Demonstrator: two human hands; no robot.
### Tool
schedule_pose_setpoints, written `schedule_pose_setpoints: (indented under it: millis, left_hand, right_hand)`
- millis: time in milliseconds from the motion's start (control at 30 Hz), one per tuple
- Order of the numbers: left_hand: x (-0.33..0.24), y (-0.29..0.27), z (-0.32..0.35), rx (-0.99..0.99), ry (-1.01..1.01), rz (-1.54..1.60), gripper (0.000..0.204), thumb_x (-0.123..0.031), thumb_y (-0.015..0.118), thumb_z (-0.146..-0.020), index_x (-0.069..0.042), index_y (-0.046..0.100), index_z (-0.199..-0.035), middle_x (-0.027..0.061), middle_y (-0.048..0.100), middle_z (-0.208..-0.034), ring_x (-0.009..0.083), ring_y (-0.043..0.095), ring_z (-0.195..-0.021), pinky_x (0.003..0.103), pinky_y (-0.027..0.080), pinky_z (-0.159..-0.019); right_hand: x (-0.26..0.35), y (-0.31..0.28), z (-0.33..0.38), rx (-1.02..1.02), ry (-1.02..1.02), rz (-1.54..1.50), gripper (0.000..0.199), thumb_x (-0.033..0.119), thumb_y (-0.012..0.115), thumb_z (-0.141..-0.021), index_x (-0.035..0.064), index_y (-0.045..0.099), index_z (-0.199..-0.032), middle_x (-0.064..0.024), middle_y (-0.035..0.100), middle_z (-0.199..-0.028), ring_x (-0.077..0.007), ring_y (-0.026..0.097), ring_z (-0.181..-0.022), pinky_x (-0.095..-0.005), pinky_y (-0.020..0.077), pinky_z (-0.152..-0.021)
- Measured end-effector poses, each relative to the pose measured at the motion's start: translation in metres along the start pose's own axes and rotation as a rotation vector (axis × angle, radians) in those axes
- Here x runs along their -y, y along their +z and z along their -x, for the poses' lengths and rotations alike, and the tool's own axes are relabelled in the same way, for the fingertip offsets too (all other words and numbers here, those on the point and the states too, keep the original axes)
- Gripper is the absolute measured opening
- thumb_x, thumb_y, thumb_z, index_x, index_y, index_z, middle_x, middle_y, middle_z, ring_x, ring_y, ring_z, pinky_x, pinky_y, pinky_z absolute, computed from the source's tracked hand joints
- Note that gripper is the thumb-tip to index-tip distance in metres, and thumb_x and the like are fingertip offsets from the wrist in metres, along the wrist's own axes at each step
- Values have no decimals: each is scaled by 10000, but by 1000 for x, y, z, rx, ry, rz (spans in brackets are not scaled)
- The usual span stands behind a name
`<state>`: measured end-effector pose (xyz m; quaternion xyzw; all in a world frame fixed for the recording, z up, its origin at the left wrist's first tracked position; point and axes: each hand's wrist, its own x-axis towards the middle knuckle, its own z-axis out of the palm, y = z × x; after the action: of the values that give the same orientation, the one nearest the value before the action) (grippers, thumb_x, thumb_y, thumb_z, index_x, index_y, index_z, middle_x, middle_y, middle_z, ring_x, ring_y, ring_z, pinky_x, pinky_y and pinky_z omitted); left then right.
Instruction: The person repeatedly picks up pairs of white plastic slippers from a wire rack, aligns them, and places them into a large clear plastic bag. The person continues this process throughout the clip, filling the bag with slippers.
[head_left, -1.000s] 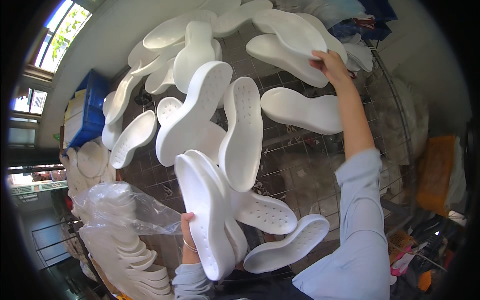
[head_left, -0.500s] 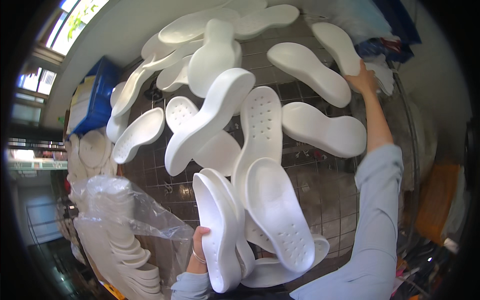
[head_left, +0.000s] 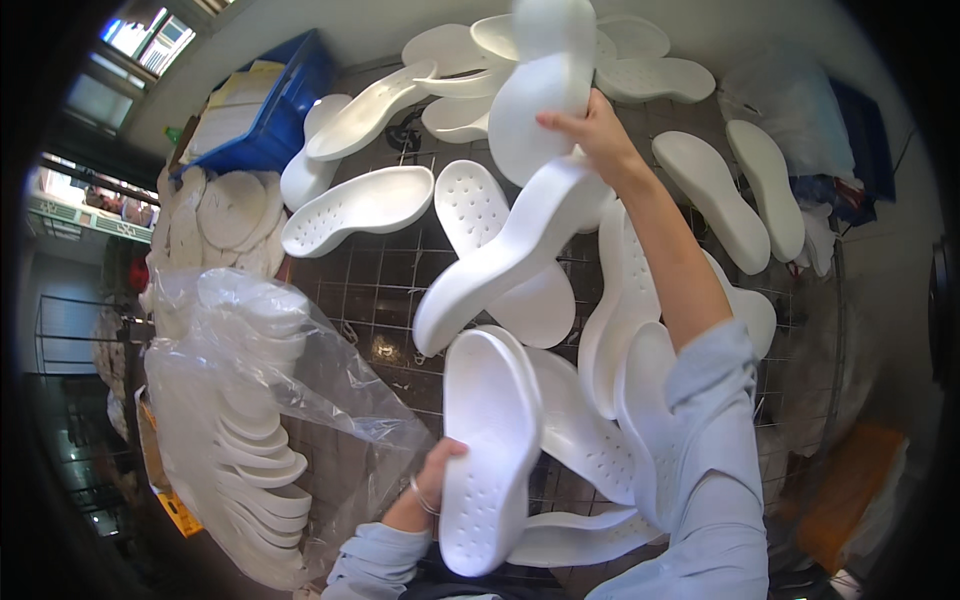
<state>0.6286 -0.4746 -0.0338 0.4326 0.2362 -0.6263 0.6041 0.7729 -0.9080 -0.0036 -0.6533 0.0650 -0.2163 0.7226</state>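
Note:
My left hand [head_left: 436, 474] grips the side of a stacked pair of white foam shoe soles [head_left: 487, 440] at the near middle. The upper sole shows small holes near its lower end. My right arm reaches forward, and my right hand [head_left: 597, 138] closes on the edge of another white sole [head_left: 540, 110] at the far middle; its thumb lies across the surface and the other fingers are mostly hidden. Just below that hand, a thick curved sole [head_left: 505, 245] lies across a sole with holes [head_left: 467, 200]. My right sleeve partly covers a sole [head_left: 645, 400].
Many more soles, such as one at left [head_left: 360, 208] and one at right [head_left: 765, 185], lie on a dark wire-grid rack [head_left: 375, 290]. Clear plastic film [head_left: 340, 370] covers nested white pieces [head_left: 225, 440] at left. A blue crate [head_left: 290, 105] stands at far left.
My right hand has left the far-right sole and moved left to the far-middle one. The pair in my left hand has turned to show more of its top face. The whole view has shifted.

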Motion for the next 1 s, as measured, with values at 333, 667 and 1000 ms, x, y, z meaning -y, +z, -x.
schedule_pose_setpoints:
  millis: [333,667,1000]
  left_hand:
    - [-3,-65,53,-4,257,398,644,-391,601,-884,47,426,-1324,202,592,-1196,316,600,-1087,404,478,-961]
    - [14,-144,121,-269,667,72,665,-445,596,-899,19,418,-1342,191,574,-1224,290,615,-1065,415,483,-959]
    - [82,-216,158,-561,655,-1007,655,-428,565,-943,0,358,-1395,129,509,-1325,259,492,-1212,362,411,-997]
  right_hand:
    - [-10,122,45,304,-574,811,569,285,829,-658,91,575,-1129,-78,584,-1149,-294,523,-1125,-450,420,-945]
    - [85,165,136,359,99,813,327,170,658,-813,-12,653,-1084,-176,677,-931,-239,670,-794,-346,503,-702]
    - [25,295,480,552,418,412,653,156,639,-867,28,359,-1443,-144,548,-909,-240,552,-717,-340,464,-689]
